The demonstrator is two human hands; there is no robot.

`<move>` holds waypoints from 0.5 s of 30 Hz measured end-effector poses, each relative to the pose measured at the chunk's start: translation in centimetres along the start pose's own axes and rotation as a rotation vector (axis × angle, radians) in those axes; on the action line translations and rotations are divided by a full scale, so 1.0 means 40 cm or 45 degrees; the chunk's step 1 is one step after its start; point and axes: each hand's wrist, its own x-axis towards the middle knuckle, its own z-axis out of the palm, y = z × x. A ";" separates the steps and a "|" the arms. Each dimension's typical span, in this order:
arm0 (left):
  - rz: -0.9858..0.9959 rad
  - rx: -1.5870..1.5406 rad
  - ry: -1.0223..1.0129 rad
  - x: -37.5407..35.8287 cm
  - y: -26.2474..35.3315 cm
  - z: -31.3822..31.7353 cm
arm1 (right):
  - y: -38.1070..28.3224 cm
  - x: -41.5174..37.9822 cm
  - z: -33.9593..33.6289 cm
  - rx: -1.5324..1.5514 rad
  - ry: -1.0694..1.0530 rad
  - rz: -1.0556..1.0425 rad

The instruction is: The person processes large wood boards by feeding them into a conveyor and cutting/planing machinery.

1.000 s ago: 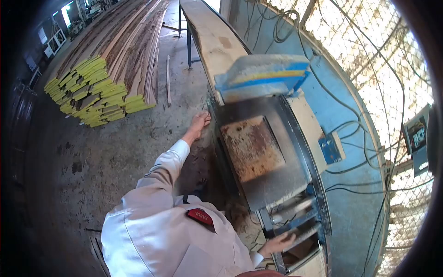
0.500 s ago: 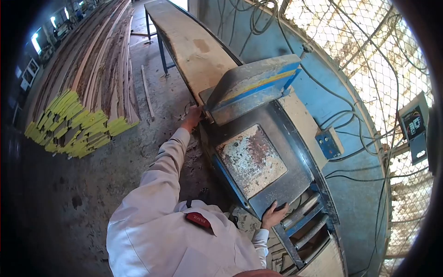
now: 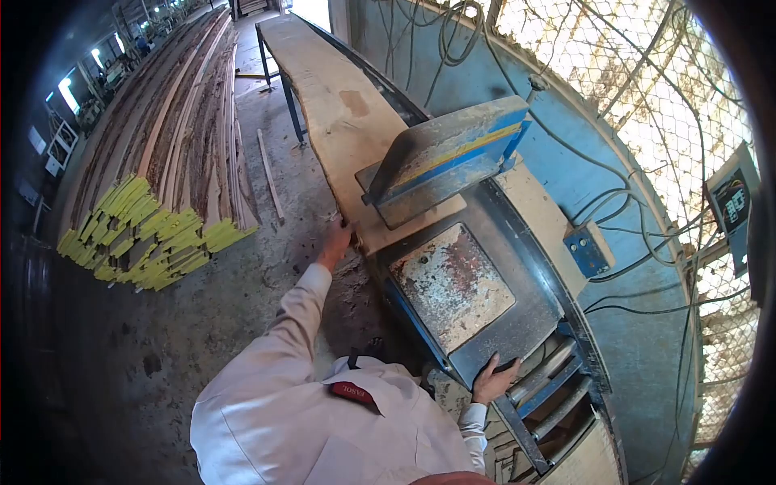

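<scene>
A long wooden board [image 3: 323, 73] with an uneven edge lies along the machine, its near end sticking out on this side of the guard. My left hand [image 3: 335, 244] is closed on the board's left edge near that end; its fingertips are partly hidden. My right hand [image 3: 495, 380] rests on the front edge of the dark metal machine table [image 3: 533, 295], thumb and fingers apart, holding nothing. A worn rectangular plate [image 3: 453, 287] is set into the table between my hands. Above the board stands a tilted guard [image 3: 453, 153] with blue and yellow stripes.
A tall stack of planks [image 3: 174, 162] with yellow-painted ends stands to the left. One loose wood strip [image 3: 271, 178] lies on the floor. Metal rollers [image 3: 546, 376] sit beside my right hand. A blue switch box [image 3: 588, 249] and hanging cables [image 3: 622, 190] are on the right.
The board has slid toward me, its end now emerging past the guard over the table. My left hand has come along with its edge. My right hand stays at the table edge.
</scene>
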 end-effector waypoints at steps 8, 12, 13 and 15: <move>-0.126 -0.128 -0.166 -0.366 -0.019 0.086 | 0.014 -0.006 0.001 0.049 -0.022 -0.020; -0.070 0.055 -0.130 -0.533 -0.052 0.183 | -0.012 -0.008 0.001 0.157 -0.025 -0.059; -0.070 0.057 -0.136 -0.555 -0.065 0.194 | 0.008 -0.011 -0.002 0.182 0.002 -0.069; -0.380 0.091 -0.304 -0.665 -0.004 0.232 | 0.060 -0.007 0.016 0.185 0.042 -0.057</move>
